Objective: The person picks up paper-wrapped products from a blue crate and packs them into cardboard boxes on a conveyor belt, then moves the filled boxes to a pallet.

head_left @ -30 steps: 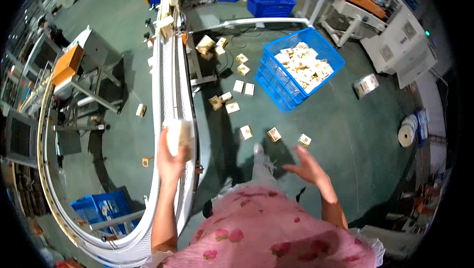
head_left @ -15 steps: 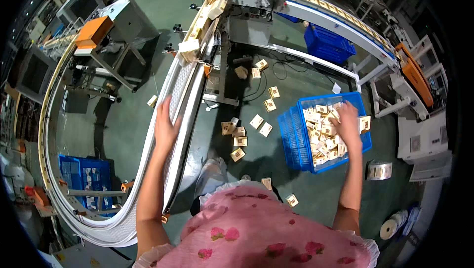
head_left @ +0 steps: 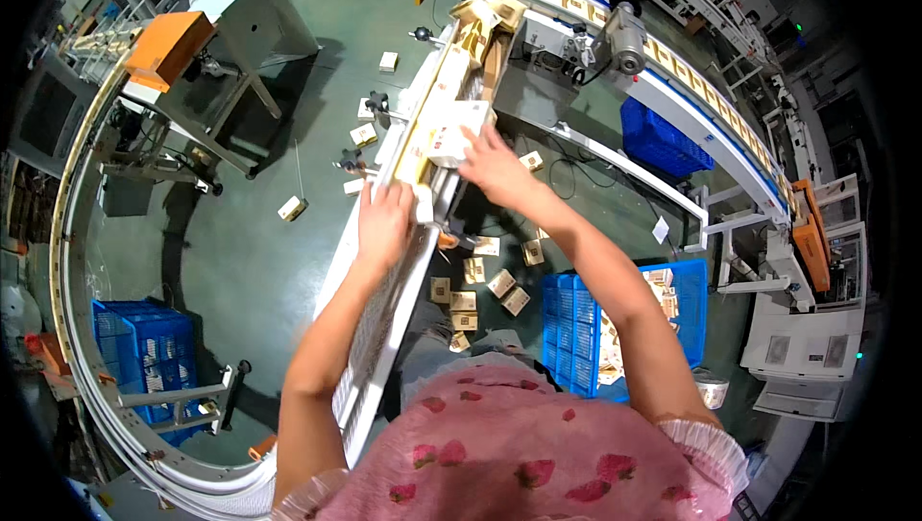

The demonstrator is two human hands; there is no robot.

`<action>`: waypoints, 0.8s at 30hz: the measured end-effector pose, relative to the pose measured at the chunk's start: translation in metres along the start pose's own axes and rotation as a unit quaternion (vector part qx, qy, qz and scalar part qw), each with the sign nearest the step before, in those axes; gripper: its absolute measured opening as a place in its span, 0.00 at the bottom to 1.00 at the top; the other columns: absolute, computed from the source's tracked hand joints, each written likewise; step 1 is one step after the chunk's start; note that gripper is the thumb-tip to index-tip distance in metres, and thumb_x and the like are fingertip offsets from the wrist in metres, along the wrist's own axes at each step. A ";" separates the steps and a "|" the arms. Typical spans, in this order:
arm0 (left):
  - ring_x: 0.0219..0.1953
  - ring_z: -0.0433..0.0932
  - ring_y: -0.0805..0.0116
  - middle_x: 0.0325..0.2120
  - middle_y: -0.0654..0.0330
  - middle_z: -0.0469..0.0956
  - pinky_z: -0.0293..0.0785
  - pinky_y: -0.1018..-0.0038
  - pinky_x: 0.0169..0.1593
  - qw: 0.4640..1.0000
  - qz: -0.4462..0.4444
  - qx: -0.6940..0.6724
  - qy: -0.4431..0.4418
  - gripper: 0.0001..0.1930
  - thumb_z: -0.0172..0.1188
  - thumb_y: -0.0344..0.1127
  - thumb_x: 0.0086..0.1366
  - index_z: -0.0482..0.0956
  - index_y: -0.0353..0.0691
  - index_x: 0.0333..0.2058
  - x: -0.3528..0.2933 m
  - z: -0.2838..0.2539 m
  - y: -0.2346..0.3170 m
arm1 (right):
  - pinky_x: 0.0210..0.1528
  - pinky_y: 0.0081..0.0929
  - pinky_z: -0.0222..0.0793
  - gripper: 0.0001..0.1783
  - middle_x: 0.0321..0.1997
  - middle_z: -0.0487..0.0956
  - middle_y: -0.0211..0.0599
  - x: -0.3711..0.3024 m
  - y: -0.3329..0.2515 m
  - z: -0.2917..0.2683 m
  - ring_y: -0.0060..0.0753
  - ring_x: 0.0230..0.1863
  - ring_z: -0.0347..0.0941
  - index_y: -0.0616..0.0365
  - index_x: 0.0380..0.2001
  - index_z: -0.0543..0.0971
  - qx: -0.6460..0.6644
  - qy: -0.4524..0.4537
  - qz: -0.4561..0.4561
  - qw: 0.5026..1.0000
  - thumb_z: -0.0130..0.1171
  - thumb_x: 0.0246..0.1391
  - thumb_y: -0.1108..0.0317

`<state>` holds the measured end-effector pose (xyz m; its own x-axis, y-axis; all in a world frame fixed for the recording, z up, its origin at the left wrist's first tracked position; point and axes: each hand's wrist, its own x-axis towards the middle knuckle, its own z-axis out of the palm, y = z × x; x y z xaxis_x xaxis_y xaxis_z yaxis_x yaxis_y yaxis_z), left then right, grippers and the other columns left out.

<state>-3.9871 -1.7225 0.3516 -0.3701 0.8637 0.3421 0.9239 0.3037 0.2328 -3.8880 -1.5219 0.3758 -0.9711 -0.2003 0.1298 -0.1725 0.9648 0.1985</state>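
Observation:
At the conveyor in front of me, my left hand rests with bent fingers on the near end of a yellow-edged channel. A small white box lies beside its thumb side; whether the fingers grip anything is hidden. Farther up, my right hand reaches across from the right. Its fingers close on the right edge of a cream carton, which sits over the channel. Behind that carton, more cream and yellow boxes fill the channel.
A blue crate of small boxes stands at right, partly behind my right forearm. Loose boxes lie on the floor on both sides of the conveyor. A motor unit and a second conveyor stand beyond.
My right hand has left the blue crate and come over to the carton on the conveyor. The left hand has moved up along the conveyor to the channel. The view has shifted.

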 end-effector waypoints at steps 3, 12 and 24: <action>0.27 0.68 0.60 0.21 0.58 0.69 0.60 0.57 0.45 0.998 -0.005 -0.046 0.043 0.07 0.51 0.26 0.41 0.68 0.39 0.24 -0.054 -0.012 -0.006 | 0.47 0.43 0.55 0.05 0.34 0.68 0.35 0.034 0.003 0.023 0.47 0.46 0.60 0.52 0.22 0.72 -0.033 -0.033 -0.086 0.995 0.51 0.35 0.68; 0.41 0.66 0.58 0.35 0.55 0.67 0.53 0.57 0.51 0.996 -0.088 -0.017 -0.024 0.21 0.51 0.24 0.39 0.66 0.40 0.38 -0.024 -0.008 0.005 | 0.35 0.47 0.63 0.13 0.40 0.67 0.34 0.098 0.061 0.021 0.50 0.40 0.66 0.45 0.36 0.72 -0.148 -0.214 -0.039 0.965 0.50 0.41 0.67; 0.28 0.72 0.69 0.26 0.60 0.72 0.70 0.76 0.34 0.882 -0.423 -0.115 0.171 0.20 0.63 0.25 0.36 0.66 0.36 0.31 -0.086 -0.099 0.102 | 0.33 0.36 0.64 0.13 0.35 0.68 0.43 -0.217 0.104 -0.154 0.47 0.37 0.64 0.61 0.27 0.70 -0.003 -0.130 0.305 0.944 0.55 0.31 0.73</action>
<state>-3.8710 -1.8061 0.4359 -0.9619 0.1828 0.2033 0.2733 0.6577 0.7020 -3.6697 -1.4046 0.5182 -0.8975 0.4405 -0.0214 0.4310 0.8863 0.1694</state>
